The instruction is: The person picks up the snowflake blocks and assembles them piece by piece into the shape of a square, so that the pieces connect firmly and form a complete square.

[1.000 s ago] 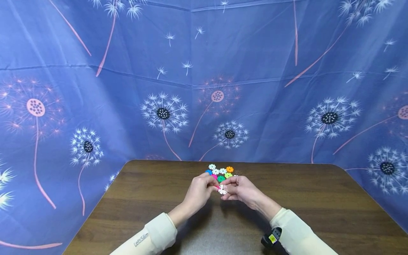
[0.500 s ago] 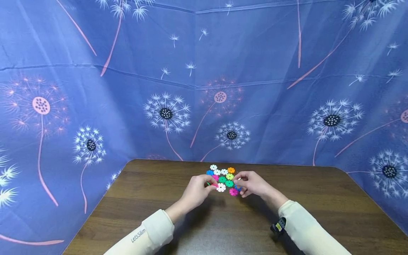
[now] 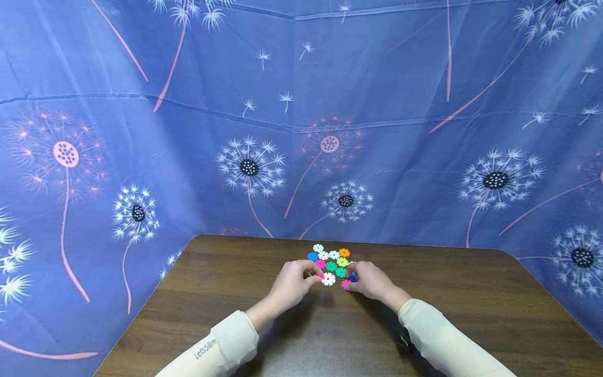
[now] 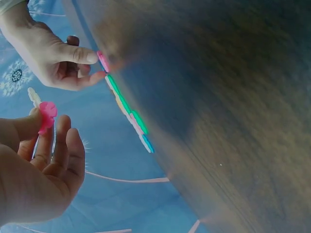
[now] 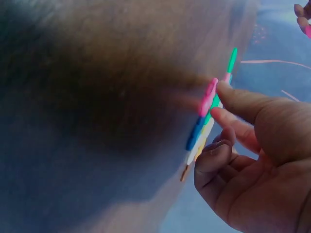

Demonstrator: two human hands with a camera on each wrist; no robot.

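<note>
My left hand (image 3: 292, 283) pinches a white notched interlocking disc (image 3: 328, 279) joined to a pink one (image 4: 47, 116), raised above the table; a bit of green shows by the fingers in the head view. At the front right of the group of discs, my right hand (image 3: 372, 281) has its thumb and index finger at opposite edges of a pink disc (image 5: 208, 97) lying on the table. A blue disc (image 5: 195, 133) lies beside that pink one, partly hidden by the right hand in the head view.
Loose discs lie flat behind the hands: green (image 3: 331, 266), yellow-green (image 3: 342, 262), orange (image 3: 344, 252), blue (image 3: 312, 256), pink (image 3: 320, 264) and several white (image 3: 317, 247). They sit on a brown wooden table (image 3: 212, 283) near its back edge, before a blue dandelion-print cloth (image 3: 301, 173).
The right hand has parted from the white disc, moved right, then come down to the pink disc. The left hand keeps its hold on the joined discs, nearly still.
</note>
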